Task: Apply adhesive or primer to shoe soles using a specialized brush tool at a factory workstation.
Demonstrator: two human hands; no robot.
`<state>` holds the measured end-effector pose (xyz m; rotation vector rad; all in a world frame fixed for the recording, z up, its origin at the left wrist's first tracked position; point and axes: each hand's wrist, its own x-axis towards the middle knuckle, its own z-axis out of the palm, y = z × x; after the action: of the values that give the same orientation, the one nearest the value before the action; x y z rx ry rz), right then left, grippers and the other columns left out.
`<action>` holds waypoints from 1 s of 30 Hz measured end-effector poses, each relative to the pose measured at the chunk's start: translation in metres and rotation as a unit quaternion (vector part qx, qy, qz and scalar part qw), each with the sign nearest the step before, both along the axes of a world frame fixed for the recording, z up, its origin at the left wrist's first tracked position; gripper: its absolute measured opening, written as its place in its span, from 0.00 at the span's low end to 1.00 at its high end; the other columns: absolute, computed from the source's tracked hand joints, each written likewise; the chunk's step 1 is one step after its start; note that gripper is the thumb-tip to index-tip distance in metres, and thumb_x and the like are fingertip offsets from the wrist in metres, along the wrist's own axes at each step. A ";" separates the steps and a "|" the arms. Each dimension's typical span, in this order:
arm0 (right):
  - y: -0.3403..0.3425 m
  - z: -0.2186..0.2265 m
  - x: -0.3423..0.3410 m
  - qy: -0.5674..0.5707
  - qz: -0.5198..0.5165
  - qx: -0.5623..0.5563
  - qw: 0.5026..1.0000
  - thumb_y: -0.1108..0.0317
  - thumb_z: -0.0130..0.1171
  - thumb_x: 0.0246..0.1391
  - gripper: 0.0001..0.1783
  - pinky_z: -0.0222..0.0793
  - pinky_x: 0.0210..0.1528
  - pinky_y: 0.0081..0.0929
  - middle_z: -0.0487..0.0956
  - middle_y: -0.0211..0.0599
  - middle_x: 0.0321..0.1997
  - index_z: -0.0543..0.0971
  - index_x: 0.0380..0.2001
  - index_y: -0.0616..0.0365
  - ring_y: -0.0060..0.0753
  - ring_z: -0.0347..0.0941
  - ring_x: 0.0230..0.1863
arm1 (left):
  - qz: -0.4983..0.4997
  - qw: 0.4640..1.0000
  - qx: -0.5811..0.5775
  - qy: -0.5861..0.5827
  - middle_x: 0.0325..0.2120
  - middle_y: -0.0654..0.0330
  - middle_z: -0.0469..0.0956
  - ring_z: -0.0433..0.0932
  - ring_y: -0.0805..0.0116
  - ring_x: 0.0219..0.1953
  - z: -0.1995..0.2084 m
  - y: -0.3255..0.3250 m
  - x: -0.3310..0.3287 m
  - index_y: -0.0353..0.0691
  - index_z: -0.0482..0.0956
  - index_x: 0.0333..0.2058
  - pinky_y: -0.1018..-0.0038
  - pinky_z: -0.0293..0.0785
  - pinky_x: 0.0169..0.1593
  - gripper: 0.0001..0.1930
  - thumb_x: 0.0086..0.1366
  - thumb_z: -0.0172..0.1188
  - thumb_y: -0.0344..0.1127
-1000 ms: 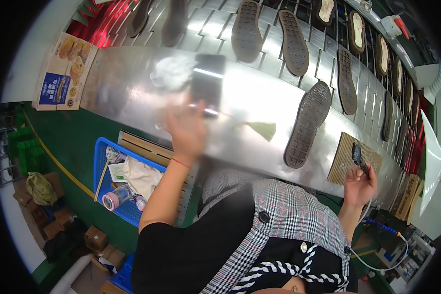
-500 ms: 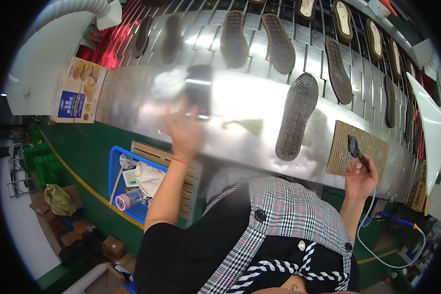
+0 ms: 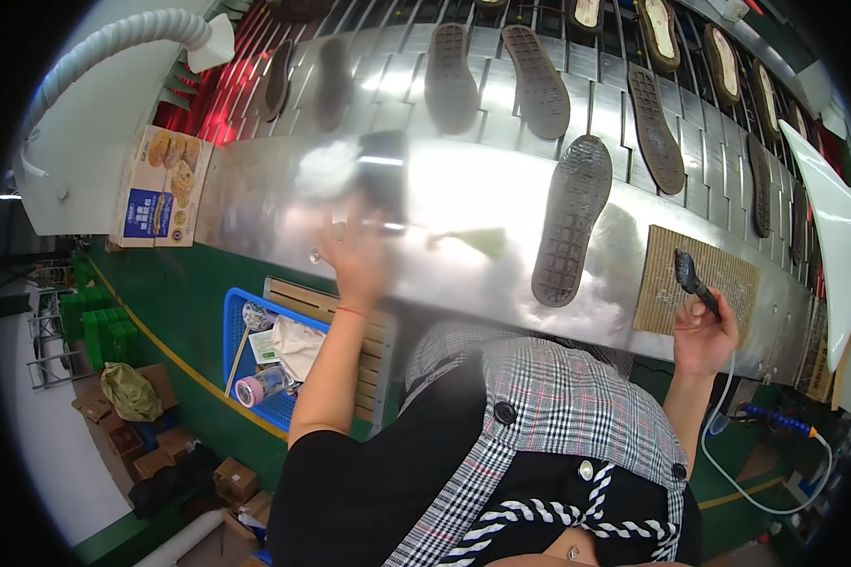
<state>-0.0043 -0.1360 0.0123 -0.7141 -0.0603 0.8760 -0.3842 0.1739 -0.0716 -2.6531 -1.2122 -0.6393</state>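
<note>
My right hand (image 3: 704, 333) is closed around the handle of a brush (image 3: 695, 281). The brush's dark head is above a ribbed tan cardboard piece (image 3: 660, 283), and a thin pale hose hangs below that hand. Left of the cardboard, a dark shoe sole (image 3: 573, 222) lies tread up on the metal worktop (image 3: 501, 283), with a shiny wet look at its upper end. My left hand (image 3: 355, 250) is at the worktop's left part, beside a blurred dark shape (image 3: 383, 175) and a white patch (image 3: 326, 170). Its fingers are smeared, so any hold is unclear.
Several soles, including a treaded sole (image 3: 654, 128), lie on the slatted metal conveyor (image 3: 596, 57) beyond. A printed carton (image 3: 159, 186) stands at the worktop's left end. Below it are a blue basket (image 3: 229, 331) and a slatted wooden stool (image 3: 373, 369). A white panel (image 3: 827, 246) juts in at right.
The view has shifted slightly, so the sole and carton sit a little differently in it. Both hands stay in about the same places, and the brush is still in my right hand.
</note>
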 end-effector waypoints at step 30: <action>0.038 0.018 -0.017 -0.034 0.011 -0.073 0.997 0.64 0.47 0.61 0.16 0.56 0.31 0.26 0.74 0.42 0.24 0.77 0.41 0.67 0.28 0.62 0.24 | 0.206 0.973 -0.103 0.015 0.65 0.52 0.63 0.60 0.45 0.65 0.022 0.170 -0.084 0.48 0.77 0.55 0.52 0.54 0.66 0.20 0.63 0.54 0.35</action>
<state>-0.0213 -0.0976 0.0307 -0.8803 -0.0646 0.8827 -0.4679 0.3436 -0.0497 -2.4271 -1.8363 -0.4199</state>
